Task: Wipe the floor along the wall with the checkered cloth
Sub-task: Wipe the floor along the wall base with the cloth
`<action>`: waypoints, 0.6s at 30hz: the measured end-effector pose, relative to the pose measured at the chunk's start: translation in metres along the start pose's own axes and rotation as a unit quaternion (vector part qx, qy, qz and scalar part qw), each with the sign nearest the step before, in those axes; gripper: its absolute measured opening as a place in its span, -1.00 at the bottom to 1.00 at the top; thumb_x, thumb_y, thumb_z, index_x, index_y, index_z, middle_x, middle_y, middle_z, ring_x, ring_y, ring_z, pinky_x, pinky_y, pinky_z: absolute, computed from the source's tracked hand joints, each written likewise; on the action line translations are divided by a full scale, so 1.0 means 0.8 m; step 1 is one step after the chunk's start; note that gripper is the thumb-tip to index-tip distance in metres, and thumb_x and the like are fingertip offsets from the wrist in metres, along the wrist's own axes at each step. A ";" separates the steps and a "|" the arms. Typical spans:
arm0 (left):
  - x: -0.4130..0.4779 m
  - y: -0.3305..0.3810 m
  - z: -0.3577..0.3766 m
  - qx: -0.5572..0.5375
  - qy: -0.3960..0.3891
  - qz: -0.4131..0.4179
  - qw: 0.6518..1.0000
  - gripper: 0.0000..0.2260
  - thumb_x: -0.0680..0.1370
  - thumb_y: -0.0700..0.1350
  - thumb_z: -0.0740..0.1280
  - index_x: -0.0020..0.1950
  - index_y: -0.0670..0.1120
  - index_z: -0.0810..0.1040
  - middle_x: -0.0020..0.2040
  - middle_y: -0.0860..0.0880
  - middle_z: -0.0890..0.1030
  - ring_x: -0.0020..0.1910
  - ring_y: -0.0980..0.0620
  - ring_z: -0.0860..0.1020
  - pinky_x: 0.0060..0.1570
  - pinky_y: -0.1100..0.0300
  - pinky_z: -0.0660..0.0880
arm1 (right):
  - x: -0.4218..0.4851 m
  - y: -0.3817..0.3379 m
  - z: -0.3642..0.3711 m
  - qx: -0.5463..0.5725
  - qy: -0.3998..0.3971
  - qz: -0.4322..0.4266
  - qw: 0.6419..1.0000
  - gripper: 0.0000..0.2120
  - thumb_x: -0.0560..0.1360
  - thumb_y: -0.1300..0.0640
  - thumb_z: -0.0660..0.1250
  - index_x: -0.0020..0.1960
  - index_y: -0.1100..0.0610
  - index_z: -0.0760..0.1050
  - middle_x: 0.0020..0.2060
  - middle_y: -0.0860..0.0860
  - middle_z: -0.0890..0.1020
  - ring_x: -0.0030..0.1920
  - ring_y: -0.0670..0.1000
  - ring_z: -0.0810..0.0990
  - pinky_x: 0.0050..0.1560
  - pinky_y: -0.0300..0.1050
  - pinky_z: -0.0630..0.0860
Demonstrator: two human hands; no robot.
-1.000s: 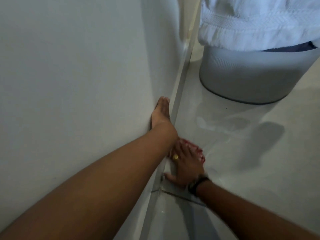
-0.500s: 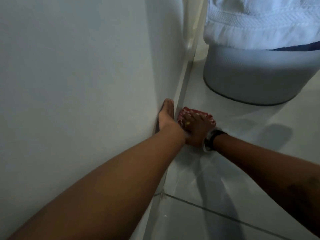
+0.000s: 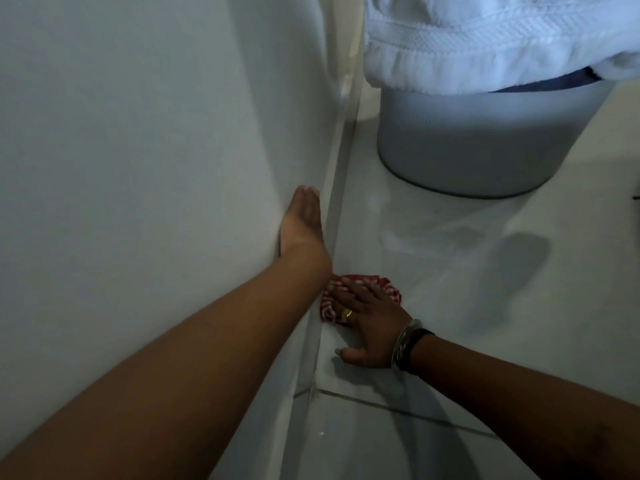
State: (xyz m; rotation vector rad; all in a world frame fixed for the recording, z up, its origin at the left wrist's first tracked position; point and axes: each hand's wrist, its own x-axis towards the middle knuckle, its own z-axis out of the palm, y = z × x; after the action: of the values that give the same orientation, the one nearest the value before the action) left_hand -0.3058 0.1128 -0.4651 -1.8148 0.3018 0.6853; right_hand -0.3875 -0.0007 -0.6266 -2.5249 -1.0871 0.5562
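Observation:
The red-and-white checkered cloth [image 3: 388, 286] lies bunched on the pale tiled floor [image 3: 450, 306], right against the skirting of the white wall [image 3: 138, 168]. My right hand [image 3: 370, 323] presses flat on top of it, fingers spread, thumb out toward me; it wears a gold ring and wrist bands. Most of the cloth is hidden under that hand. My left hand [image 3: 303, 220] rests flat against the wall just above the skirting, fingers together and pointing away, holding nothing.
A round grey basket [image 3: 485, 147] stands on the floor ahead, a white towel [image 3: 485, 46] draped over its rim. A tile joint [image 3: 398, 410] crosses the floor near me. Wet streaks shine on the floor between the cloth and the basket.
My right hand pushed the cloth forward along the wall, then drew it back toward me. My left hand stayed on the wall.

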 end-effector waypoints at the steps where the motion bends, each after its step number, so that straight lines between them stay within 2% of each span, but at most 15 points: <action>1: -0.003 -0.003 0.000 -0.002 0.006 0.001 1.000 -0.07 0.47 0.30 0.16 0.54 -0.24 -0.23 0.56 -0.29 -0.22 0.53 -0.28 -0.24 0.45 -0.23 -0.28 | 0.000 0.003 -0.002 -0.001 -0.001 -0.005 1.000 -0.11 0.40 -0.39 0.18 0.57 0.03 0.07 0.58 0.04 0.07 0.57 0.12 -0.07 0.50 0.17 -0.17; 5: -0.022 -0.013 -0.001 -0.025 0.029 0.012 0.999 -0.11 0.49 0.29 0.11 0.55 -0.24 -0.20 0.56 -0.29 -0.20 0.54 -0.28 -0.21 0.46 -0.22 -0.24 | 0.014 0.021 -0.015 -0.032 0.021 -0.008 0.999 -0.15 0.41 -0.38 0.22 0.56 0.01 0.13 0.58 0.07 0.10 0.56 0.14 0.03 0.52 0.09 -0.10; 10: -0.034 -0.013 0.003 -0.015 0.035 0.003 0.999 -0.03 0.43 0.35 0.16 0.55 -0.22 -0.19 0.55 -0.32 -0.20 0.53 -0.31 -0.21 0.44 -0.27 -0.24 | 0.079 0.071 -0.065 -0.025 0.064 0.113 0.991 -0.08 0.41 -0.43 0.16 0.59 0.01 -0.03 0.60 0.01 -0.02 0.57 0.09 -0.05 0.54 0.08 -0.11; 12: -0.043 -0.007 0.006 -0.011 0.030 0.001 0.999 -0.01 0.42 0.37 0.17 0.55 -0.22 -0.20 0.55 -0.33 -0.20 0.52 -0.32 -0.22 0.44 -0.27 -0.25 | 0.085 0.081 -0.076 -0.038 0.039 0.113 0.992 -0.08 0.42 -0.44 0.15 0.59 0.01 -0.07 0.60 0.00 -0.06 0.57 0.08 -0.09 0.54 0.09 -0.16; 16: -0.057 -0.009 0.005 -0.009 0.015 0.003 1.000 0.08 0.35 0.40 0.24 0.54 -0.23 -0.22 0.54 -0.33 -0.22 0.52 -0.33 -0.24 0.44 -0.27 -0.28 | 0.077 0.057 -0.080 -0.010 -0.012 0.125 0.992 -0.07 0.37 -0.51 0.07 0.58 -0.02 0.01 0.59 0.03 -0.09 0.57 0.10 -0.16 0.53 0.17 -0.20; 18: -0.062 -0.009 0.002 -0.018 0.002 0.004 1.000 0.13 0.31 0.42 0.28 0.54 -0.23 -0.21 0.54 -0.33 -0.22 0.52 -0.33 -0.24 0.43 -0.27 -0.28 | 0.056 0.036 -0.065 -0.006 -0.028 0.091 0.995 -0.03 0.31 -0.54 0.03 0.57 -0.04 0.01 0.59 0.06 -0.07 0.57 0.14 -0.13 0.53 0.17 -0.20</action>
State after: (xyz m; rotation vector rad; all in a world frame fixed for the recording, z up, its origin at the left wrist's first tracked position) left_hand -0.3420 0.1103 -0.4310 -1.8494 0.3007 0.6962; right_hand -0.3172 0.0060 -0.6043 -2.6513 -0.8850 0.6737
